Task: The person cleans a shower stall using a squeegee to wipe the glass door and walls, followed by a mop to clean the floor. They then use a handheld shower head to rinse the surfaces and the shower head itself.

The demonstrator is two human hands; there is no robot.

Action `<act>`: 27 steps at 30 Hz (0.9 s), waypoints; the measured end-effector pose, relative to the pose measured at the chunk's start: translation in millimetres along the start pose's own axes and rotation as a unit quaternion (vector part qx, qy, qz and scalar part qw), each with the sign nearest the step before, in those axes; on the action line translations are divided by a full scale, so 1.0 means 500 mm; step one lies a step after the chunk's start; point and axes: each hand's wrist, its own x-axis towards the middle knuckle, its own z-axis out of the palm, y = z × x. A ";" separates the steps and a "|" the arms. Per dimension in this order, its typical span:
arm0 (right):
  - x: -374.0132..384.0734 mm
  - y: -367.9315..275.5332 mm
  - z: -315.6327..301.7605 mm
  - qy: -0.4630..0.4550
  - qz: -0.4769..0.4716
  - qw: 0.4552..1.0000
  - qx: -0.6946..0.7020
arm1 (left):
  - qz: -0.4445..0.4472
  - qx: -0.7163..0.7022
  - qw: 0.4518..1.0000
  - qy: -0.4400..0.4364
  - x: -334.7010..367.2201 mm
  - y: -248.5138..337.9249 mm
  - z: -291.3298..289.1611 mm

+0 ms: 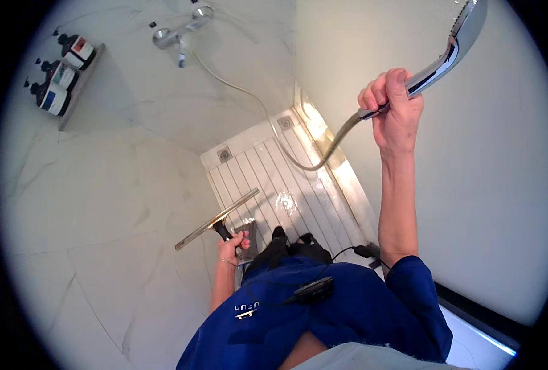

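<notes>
My right hand (398,111) is raised at the right, its fingers wrapped round the handle of a chrome shower head (439,66). A flexible hose (249,94) runs down from that handle, sags over the floor and rises to the wall mixer tap (181,34). Low at the left, my left hand (231,248) grips the black handle of a squeegee (217,219), whose long straight blade tilts up to the right. Just beside this hand is a flat grey object (247,242); its kind, and whether the hand touches it, I cannot tell.
Three dark-topped pump bottles (64,77) stand on a wall shelf (83,89) at the upper left. Below lies a wet, grooved white floor (255,161) with two square drains (224,154). A pale smooth panel (483,179) rises at the right. A black cable (348,249) hangs by my waist.
</notes>
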 end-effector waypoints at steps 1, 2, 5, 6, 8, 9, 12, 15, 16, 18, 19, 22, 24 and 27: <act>0.018 -0.004 0.002 0.007 -0.008 1.000 -0.006 | 0.002 -0.005 1.000 0.010 0.003 0.001 0.008; 0.042 -0.010 -0.005 0.031 -0.010 0.999 -0.017 | 0.011 -0.006 1.000 0.029 0.005 0.001 0.020; 0.122 -0.015 -0.064 0.027 -0.041 0.999 0.004 | 0.040 -0.051 0.998 0.006 0.009 0.004 0.055; 0.128 0.002 -0.091 0.041 -0.046 0.998 -0.005 | 0.027 -0.051 0.998 0.028 0.011 0.008 0.058; 0.130 0.065 -0.147 0.076 0.003 0.993 -0.088 | 0.028 -0.083 0.994 0.062 0.007 0.008 0.066; 0.126 0.102 -0.178 0.090 0.030 0.982 -0.161 | 0.034 -0.102 0.991 0.081 0.003 0.006 0.069; 0.104 0.231 -0.246 0.131 0.139 0.933 -0.305 | 0.037 -0.156 0.983 0.094 -0.014 -0.009 0.081; 0.073 0.330 -0.254 0.146 0.209 0.911 -0.324 | 0.047 -0.204 0.972 0.107 -0.034 -0.019 0.112; 0.080 0.349 -0.236 0.132 0.208 0.922 -0.298 | 0.049 -0.218 0.965 0.135 -0.044 -0.016 0.124; 0.147 0.369 -0.175 0.134 0.224 0.922 -0.287 | 0.061 -0.243 0.953 0.173 -0.055 -0.003 0.151; 0.205 0.374 -0.130 0.098 0.174 0.940 -0.275 | 0.063 -0.229 0.954 0.185 -0.060 0.009 0.160; 0.398 0.369 0.011 0.055 0.079 0.985 -0.145 | 0.081 -0.231 0.943 0.227 -0.067 0.032 0.191; 0.487 0.381 0.110 0.020 0.029 0.996 -0.080 | 0.105 -0.277 0.926 0.234 -0.067 0.033 0.199; 0.494 0.431 0.194 -0.069 0.025 0.996 -0.048 | 0.085 -0.261 0.913 0.300 -0.065 0.022 0.196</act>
